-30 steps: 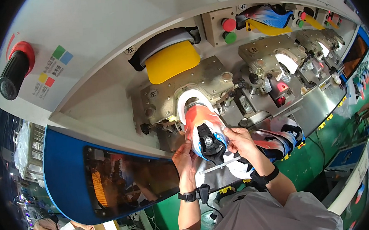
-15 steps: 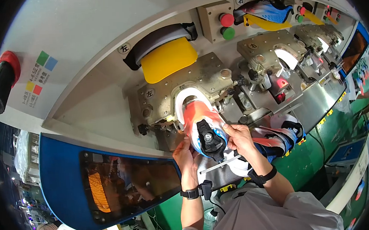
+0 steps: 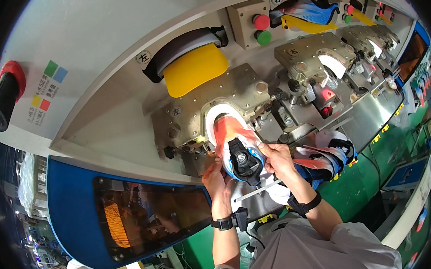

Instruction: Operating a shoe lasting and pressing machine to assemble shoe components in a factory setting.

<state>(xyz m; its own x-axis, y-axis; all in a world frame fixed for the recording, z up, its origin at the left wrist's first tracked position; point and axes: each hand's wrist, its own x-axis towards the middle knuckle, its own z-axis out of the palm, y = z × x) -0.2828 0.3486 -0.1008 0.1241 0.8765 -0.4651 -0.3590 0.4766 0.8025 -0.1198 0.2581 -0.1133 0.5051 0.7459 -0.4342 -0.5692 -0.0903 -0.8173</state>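
Shoe upper (image 3: pixel 236 150), orange, white and blue with a smooth glossy skin and a black round dial on the tongue, sat toe-first in the rounded cut-out of a bolted grey metal plate (image 3: pixel 189 119). Further left, a red-capped black cylinder (image 3: pixel 4 97) on the machine's white sloped panel; below, a blue housing with a dark tinted window (image 3: pixel 146 217). Above the plate, a curved yellow pad (image 3: pixel 195 72), matte and soft-edged. Left hand (image 3: pixel 217 177), black-strapped at the wrist, pressed against the upper's left flank, fingers curled closed on it. Right hand (image 3: pixel 278 159) gripped the right flank, fingers (image 3: pixel 265 148) bent over the edge beside the dial. Further right, a second shoe (image 3: pixel 327 156) of matching colours, lying just beside the wrist.
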